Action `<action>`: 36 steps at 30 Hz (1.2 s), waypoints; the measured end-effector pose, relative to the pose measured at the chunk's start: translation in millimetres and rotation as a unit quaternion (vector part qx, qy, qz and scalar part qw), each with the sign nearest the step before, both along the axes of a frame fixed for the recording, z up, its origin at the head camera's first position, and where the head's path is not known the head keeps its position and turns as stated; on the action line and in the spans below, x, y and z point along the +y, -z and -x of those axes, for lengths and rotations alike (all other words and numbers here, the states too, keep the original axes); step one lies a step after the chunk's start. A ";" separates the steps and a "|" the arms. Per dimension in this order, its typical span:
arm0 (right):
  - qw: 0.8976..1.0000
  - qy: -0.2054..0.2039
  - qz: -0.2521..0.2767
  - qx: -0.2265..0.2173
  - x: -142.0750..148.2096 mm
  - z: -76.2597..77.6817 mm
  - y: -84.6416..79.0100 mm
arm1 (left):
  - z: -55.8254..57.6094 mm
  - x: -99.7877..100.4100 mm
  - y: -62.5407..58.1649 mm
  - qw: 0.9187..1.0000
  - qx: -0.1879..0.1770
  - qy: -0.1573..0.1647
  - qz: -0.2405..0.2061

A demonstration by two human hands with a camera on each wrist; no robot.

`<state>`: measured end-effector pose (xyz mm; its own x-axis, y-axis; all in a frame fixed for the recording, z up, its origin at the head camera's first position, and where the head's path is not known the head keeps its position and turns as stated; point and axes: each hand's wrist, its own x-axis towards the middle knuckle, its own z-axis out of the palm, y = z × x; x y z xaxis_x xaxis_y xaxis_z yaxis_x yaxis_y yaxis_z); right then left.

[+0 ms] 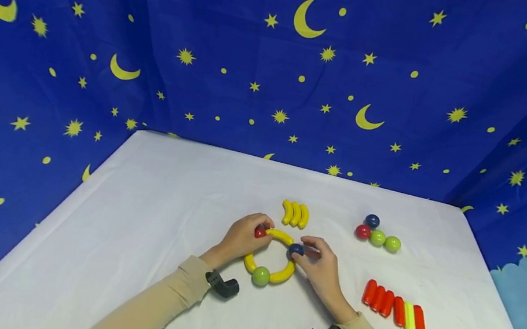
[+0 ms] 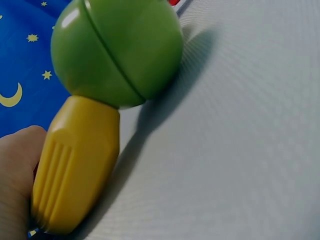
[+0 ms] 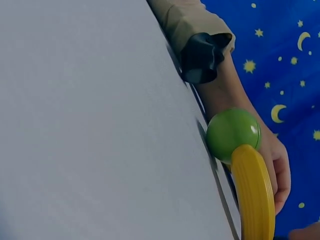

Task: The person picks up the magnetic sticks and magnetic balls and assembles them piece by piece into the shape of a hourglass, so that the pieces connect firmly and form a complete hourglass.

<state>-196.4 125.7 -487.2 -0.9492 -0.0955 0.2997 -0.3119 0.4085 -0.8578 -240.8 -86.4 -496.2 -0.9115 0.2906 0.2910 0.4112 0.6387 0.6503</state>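
A ring of three curved yellow rods joined by three balls lies on the white table. My left hand pinches the red ball at the ring's upper left. On the opposite side, my right hand grips the dark blue ball between thumb and fingers. The green ball sits at the near side, touched by neither hand. In the left wrist view this green ball meets the end of a ridged yellow rod. The right wrist view has the green ball before the left hand.
Three spare curved yellow rods lie side by side just beyond the ring. To the right rear is a cluster of blue, red and green balls. Several straight red rods and one yellow-green rod lie at the right. Starry blue cloth hangs behind.
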 end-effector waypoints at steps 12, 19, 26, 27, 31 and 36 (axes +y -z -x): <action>0.985 -0.161 0.036 0.041 -22.4 -42.0 -30.0 | 2.5 -0.8 1.4 1.000 0.022 -0.001 0.007; 0.984 -0.180 -0.016 0.011 -25.6 -48.2 -35.8 | 1.3 -0.6 0.9 1.000 0.019 0.004 0.005; 0.981 -0.177 -0.043 0.070 -22.3 -43.2 -26.8 | 1.4 -0.1 1.2 1.000 0.006 0.012 -0.009; 0.980 -0.180 -0.044 0.078 -20.7 -40.8 -21.5 | 1.3 0.0 1.2 1.000 0.003 0.015 -0.011; 0.974 -0.188 -0.054 0.115 -16.0 -32.9 -1.9 | 0.9 0.4 1.1 0.999 -0.013 0.028 -0.019; 0.976 -0.169 -0.066 0.125 -13.3 -29.6 2.0 | 1.5 0.5 0.6 0.998 -0.026 0.046 -0.028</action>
